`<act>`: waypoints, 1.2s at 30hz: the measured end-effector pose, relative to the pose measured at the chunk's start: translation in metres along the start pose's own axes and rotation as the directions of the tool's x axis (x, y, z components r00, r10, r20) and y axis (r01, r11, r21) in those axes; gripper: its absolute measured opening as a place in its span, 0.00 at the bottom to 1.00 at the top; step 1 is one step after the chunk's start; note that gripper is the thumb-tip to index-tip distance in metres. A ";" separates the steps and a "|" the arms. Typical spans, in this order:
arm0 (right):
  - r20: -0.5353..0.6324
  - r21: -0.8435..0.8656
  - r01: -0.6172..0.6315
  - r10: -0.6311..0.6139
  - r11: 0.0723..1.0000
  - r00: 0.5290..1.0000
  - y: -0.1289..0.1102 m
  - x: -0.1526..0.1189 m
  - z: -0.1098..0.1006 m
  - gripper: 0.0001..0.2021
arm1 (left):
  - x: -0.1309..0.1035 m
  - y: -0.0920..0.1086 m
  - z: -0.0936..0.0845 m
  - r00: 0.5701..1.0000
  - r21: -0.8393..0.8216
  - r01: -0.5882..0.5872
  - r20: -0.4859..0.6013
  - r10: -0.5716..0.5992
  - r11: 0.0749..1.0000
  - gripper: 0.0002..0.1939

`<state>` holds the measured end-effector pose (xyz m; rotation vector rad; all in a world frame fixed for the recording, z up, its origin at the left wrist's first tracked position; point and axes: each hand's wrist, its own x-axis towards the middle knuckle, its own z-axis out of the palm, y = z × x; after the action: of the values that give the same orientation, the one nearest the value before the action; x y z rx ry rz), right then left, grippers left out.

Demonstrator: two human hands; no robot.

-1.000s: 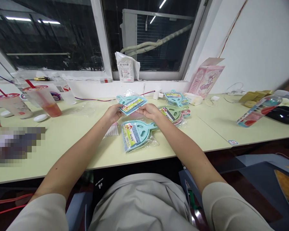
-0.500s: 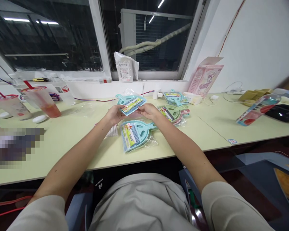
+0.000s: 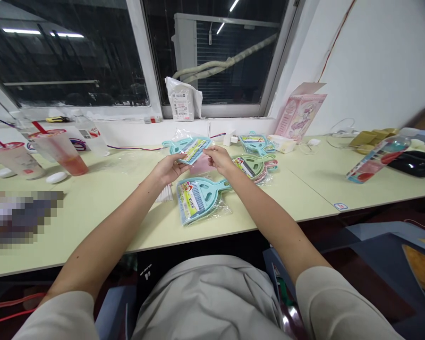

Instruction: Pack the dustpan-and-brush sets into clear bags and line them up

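A blue mini dustpan-and-brush set (image 3: 195,149) in a clear bag with a yellow-green label is held up over the table, its handle pointing left. My left hand (image 3: 170,168) is closed on its near left edge, thumb on top. My right hand (image 3: 218,159) pinches its right corner with bent fingers. Just below my hands lies another bagged blue dustpan set (image 3: 201,197). Beyond my right forearm rest a green dustpan set (image 3: 253,165), with pink ones partly showing under it, and a further blue set (image 3: 255,144). A pink item (image 3: 201,165) shows partly beneath the held set.
White sticks (image 3: 165,193) lie by my left wrist. Drink cups (image 3: 62,146) and a clear bottle (image 3: 92,134) stand at left. A pink box (image 3: 301,113) is by the wall, a tilted bottle (image 3: 377,160) at right. The table's (image 3: 241,222) front edge runs before me.
The held dustpan set has turned, its right side rising and its handle showing further left. My right hand has lifted slightly with more bent fingers. The sets on the table stay put.
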<state>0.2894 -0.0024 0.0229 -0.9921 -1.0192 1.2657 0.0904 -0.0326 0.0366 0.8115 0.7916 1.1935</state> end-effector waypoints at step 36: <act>0.182 0.078 -0.183 0.167 0.980 0.969 -0.013 0.009 -0.009 0.14 | 0.011 0.034 -0.061 0.979 0.325 -0.069 -0.160 0.126 0.943 0.04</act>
<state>0.3018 0.0059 0.0335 -0.9256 -1.0114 1.5555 0.0243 -0.0087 0.0352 1.0274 1.1231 1.2566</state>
